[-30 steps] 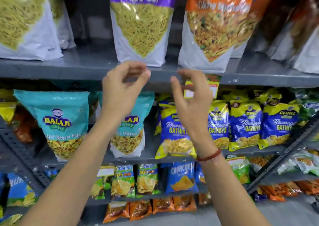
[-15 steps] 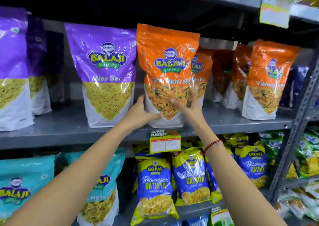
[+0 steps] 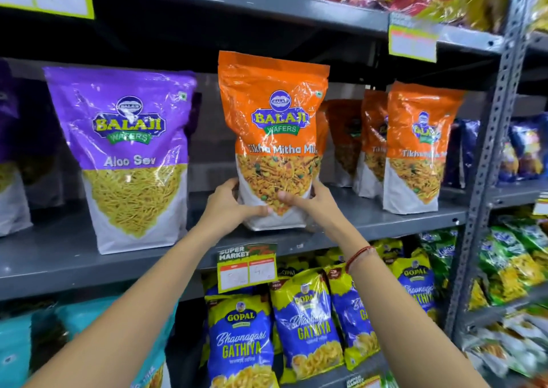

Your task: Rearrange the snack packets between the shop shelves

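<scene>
while upright, orange packet in both hands' grip

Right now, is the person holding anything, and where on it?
Yes: both hands grip the orange Tikha Mitha Mix packet at its lower part, left hand on its left edge, right hand on its right, fingers across the front.

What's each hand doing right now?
Left hand: closed on the orange Tikha Mitha Mix packet, lower left.
Right hand: closed on the same packet, lower right.
</scene>
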Available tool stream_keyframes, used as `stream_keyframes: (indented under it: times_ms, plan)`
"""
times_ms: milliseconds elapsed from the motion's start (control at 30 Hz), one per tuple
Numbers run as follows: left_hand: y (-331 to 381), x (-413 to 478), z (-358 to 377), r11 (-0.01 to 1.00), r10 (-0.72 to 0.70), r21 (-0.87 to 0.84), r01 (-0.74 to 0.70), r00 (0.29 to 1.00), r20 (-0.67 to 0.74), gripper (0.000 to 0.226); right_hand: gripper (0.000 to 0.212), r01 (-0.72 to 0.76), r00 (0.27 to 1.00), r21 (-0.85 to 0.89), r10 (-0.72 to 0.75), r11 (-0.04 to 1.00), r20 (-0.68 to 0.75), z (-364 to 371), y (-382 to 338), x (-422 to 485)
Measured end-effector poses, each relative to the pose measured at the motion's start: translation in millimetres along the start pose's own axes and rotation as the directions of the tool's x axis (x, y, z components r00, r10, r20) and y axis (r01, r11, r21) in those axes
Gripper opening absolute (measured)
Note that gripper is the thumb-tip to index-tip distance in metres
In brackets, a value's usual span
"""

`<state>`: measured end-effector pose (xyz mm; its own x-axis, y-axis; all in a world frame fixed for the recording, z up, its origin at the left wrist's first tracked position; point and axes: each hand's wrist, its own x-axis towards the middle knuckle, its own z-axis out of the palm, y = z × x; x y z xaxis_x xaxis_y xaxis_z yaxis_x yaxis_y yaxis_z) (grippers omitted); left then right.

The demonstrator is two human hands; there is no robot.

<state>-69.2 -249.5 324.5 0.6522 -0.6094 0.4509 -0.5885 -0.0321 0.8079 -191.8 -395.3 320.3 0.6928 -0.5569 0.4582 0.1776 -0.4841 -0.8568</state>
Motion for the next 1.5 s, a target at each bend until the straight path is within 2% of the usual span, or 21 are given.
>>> stream_keyframes:
  times_ms: [133,167,267,300,433,567,667,800,900,1167,1333,1433,1500]
  plan:
    - [17,10,33,0.999,-0.009,-0.031,0.010,0.999,0.037,0.083,0.081,0.001,0.999,-0.024,-0.001,1.000,-0.032,-38,5,8]
    - [21,11,42,0.999,-0.010,-0.036,0.012,0.999,0.046,0.087,0.077,-0.008,0.999,-0.038,0.006,0.999,-0.036,-47,7,10]
    - [26,18,65,0.999,-0.011,-0.042,0.014,0.997,0.074,0.119,0.062,-0.022,0.999,-0.063,0.020,0.998,-0.029,-72,18,15]
    - [27,19,73,0.999,-0.010,-0.040,0.013,0.996,0.086,0.122,0.060,-0.026,0.999,-0.070,0.024,0.997,-0.034,-79,21,16]
    - [29,22,98,1.000,-0.021,-0.002,0.021,0.994,0.108,0.102,0.054,-0.049,0.999,-0.108,0.049,0.993,-0.008,-100,37,16]
    - [22,29,108,0.999,-0.024,0.051,0.019,0.994,0.104,0.107,0.050,-0.058,0.998,-0.135,0.061,0.989,0.018,-105,46,18]
    - [20,33,107,0.995,-0.031,0.099,0.020,0.994,0.105,0.112,0.058,-0.054,0.997,-0.132,0.061,0.990,0.044,-105,49,21]
    - [17,34,103,0.987,-0.121,0.124,0.103,0.981,0.152,0.116,0.062,-0.047,0.998,-0.135,0.053,0.990,0.038,-106,56,24]
    - [14,35,102,0.985,-0.136,0.132,0.115,0.977,0.164,0.118,0.063,-0.058,0.995,-0.132,0.068,0.990,0.068,-107,57,26]
    - [10,33,106,0.980,-0.110,0.180,0.080,0.981,0.163,0.108,0.064,-0.057,0.984,-0.137,0.079,0.989,0.162,-107,55,26]
    - [14,30,105,0.976,-0.106,0.203,0.074,0.982,0.154,0.093,0.063,-0.038,0.980,-0.131,0.063,0.991,0.187,-105,50,23]
    - [15,30,108,0.975,-0.095,0.213,0.057,0.980,0.173,0.088,0.071,-0.043,0.993,-0.128,0.056,0.991,0.105,-109,55,24]
    - [15,25,104,0.975,-0.065,0.219,0.029,0.986,0.156,0.087,0.071,-0.002,1.000,-0.058,0.001,0.998,-0.018,-103,53,20]
